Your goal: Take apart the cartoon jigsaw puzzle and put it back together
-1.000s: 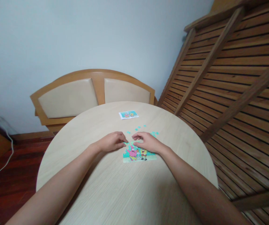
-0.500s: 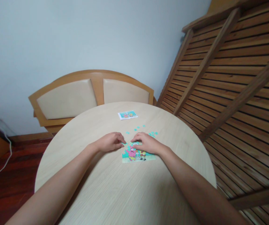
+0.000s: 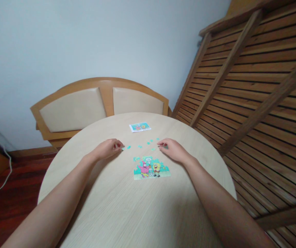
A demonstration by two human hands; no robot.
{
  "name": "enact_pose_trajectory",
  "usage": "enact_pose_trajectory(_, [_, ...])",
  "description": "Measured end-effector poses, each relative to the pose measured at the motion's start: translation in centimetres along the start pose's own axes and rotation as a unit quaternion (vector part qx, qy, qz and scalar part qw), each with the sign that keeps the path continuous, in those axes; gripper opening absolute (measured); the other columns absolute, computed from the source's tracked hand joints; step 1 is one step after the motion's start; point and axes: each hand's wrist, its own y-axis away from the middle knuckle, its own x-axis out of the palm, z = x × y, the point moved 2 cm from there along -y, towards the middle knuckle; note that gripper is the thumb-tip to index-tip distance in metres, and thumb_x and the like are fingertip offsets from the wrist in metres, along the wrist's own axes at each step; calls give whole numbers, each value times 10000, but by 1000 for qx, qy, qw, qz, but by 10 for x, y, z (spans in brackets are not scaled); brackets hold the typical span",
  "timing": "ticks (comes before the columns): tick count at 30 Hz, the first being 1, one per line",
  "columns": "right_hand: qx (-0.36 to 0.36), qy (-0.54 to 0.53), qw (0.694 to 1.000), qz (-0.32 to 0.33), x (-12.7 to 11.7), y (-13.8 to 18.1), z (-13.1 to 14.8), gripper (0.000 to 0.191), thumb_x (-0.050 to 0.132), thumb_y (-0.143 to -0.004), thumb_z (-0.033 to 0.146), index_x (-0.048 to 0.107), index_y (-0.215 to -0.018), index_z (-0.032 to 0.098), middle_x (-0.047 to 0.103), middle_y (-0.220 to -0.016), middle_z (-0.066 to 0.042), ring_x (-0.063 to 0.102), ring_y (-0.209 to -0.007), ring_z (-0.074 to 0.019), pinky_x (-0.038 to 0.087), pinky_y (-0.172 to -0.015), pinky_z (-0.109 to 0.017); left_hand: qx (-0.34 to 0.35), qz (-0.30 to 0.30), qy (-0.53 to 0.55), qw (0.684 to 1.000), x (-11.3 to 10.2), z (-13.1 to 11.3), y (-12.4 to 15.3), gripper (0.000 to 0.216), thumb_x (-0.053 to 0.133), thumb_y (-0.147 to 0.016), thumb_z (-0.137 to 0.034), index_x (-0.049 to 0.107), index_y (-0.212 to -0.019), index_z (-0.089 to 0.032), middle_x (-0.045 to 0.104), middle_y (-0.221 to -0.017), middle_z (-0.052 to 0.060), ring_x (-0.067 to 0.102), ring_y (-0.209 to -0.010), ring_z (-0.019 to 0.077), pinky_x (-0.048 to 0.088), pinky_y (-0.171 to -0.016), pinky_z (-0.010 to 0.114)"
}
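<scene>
A partly assembled jigsaw puzzle with cartoon characters lies flat on the round table, its upper edge uneven. To its upper left, my left hand is curled, thumb and forefinger closed at a small turquoise puzzle piece. Another loose piece lies just right of those fingertips. My right hand rests above the puzzle's right side, thumb and forefinger apart. Bits of turquoise show between its fingers, and a pale green piece lies by the thumb. What lies under the right palm is hidden.
Several loose turquoise pieces are scattered between the hands. Farther back lies a picture card with a similar cartoon scene. Beyond the table stands a padded headboard against the wall; a slatted wooden frame leans at the right.
Both hands have left the puzzle, uncovering it. My left hand moved left and slightly up to a loose piece. My right hand moved right and up over the loose pieces there.
</scene>
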Motion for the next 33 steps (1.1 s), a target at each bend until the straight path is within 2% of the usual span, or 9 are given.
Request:
enact_pose_trajectory(2, [32,23,999,-10,-8,1,-16,234,637,-836,161,743,-1043,190,738,-1061,-94,675,-959,-217,500,-886,-333,0,6,10,1000,1,4,1,288,581,-847,-363,737,-1007,-182,739,-936,76,643,-771,184,467,-689,267])
enact_pose_trajectory(5, [81,42,996,-9,-15,3,-39,230,649,-824,181,747,-1032,177,751,-1006,-92,680,-888,-204,512,-807,-301,5,23,19,1000,5,8,1,298,586,-828,-377,737,-986,-174,738,-899,74,644,-752,182,463,-675,262])
enact_pose_trajectory(9, [130,36,991,-11,-18,6,-58,217,657,-822,212,751,-1014,170,758,-942,-87,679,-810,-190,517,-758,-292,-6,24,22,999,10,10,-2,270,559,-815,-347,723,-940,-173,729,-858,65,638,-729,179,451,-665,259])
enact_pose_trajectory(14, [140,15,990,-6,-15,7,-61,226,651,-825,208,748,-1022,154,755,-950,-95,684,-819,-195,520,-774,-300,15,32,28,999,11,2,-1,242,508,-815,-304,701,-868,-170,707,-825,58,616,-713,172,436,-671,260])
enact_pose_trajectory(17, [133,17,991,0,-13,6,-57,222,650,-833,215,744,-1024,152,754,-964,-97,685,-826,-199,519,-775,-302,7,33,33,999,10,-3,1,266,543,-814,-370,693,-895,-165,698,-830,58,609,-710,177,428,-660,265])
enact_pose_trajectory(20, [110,25,994,11,-10,5,-48,219,636,-847,202,740,-1033,152,754,-999,-105,687,-863,-212,516,-802,-317,-1,28,26,999,12,-5,1,315,578,-804,-436,682,-912,-159,688,-834,62,597,-707,180,417,-643,269])
enact_pose_trajectory(25, [18,37,999,26,4,2,-16,201,645,-860,216,742,-1032,183,734,-1065,-105,664,-973,-235,491,-889,-352,31,30,23,999,18,-5,-3,228,526,-814,-327,674,-797,-154,670,-822,61,571,-697,156,408,-651,256])
enact_pose_trajectory(30, [-101,6,993,60,18,2,26,182,649,-886,251,731,-1037,193,715,-1064,-84,624,-1043,-234,455,-964,-380,58,51,42,996,19,-12,-3,208,489,-817,-263,656,-760,-154,645,-732,36,545,-652,145,382,-618,247])
enact_pose_trajectory(33, [-140,-8,986,86,24,3,41,183,640,-900,248,723,-1053,191,711,-1054,-79,607,-1064,-226,446,-977,-375,66,57,59,994,19,-16,-3,212,488,-819,-264,661,-776,-151,644,-725,34,541,-652,147,376,-613,246])
